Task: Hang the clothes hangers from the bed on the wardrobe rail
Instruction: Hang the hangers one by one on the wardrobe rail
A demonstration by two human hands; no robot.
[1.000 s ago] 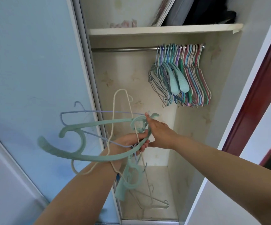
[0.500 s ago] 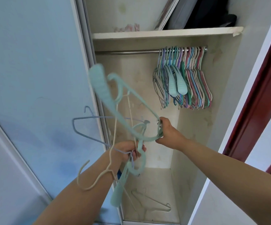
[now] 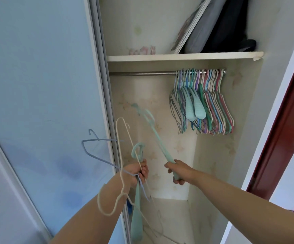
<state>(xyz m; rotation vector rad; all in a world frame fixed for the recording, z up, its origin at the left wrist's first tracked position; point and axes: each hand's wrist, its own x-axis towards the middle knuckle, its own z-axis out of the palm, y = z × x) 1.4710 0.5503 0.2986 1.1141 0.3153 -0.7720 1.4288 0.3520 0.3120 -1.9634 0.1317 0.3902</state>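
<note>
My right hand (image 3: pixel 180 171) grips one arm of a mint green plastic hanger (image 3: pixel 152 131), which points up and left, its hook blurred, well below the rail. My left hand (image 3: pixel 139 171) clutches a bundle of hangers: a second mint green hanger (image 3: pixel 137 205) hanging down, a cream wire hanger (image 3: pixel 123 138) and a lilac wire hanger (image 3: pixel 90 148) sticking out left. The metal wardrobe rail (image 3: pixel 142 73) runs under a shelf. Many coloured hangers (image 3: pixel 202 104) hang bunched at its right end.
A pale blue sliding door (image 3: pixel 37 103) and its frame stand on the left. The shelf (image 3: pixel 177 58) above the rail holds flat items and a dark bag. A dark red door frame (image 3: pixel 281 120) is at the right. Wire hangers lie on the wardrobe floor (image 3: pixel 169 217).
My right hand has pulled the mint green hanger free of the bundle and moved right, apart from my left hand. The hanger has swung upright and the view has tilted up a little.
</note>
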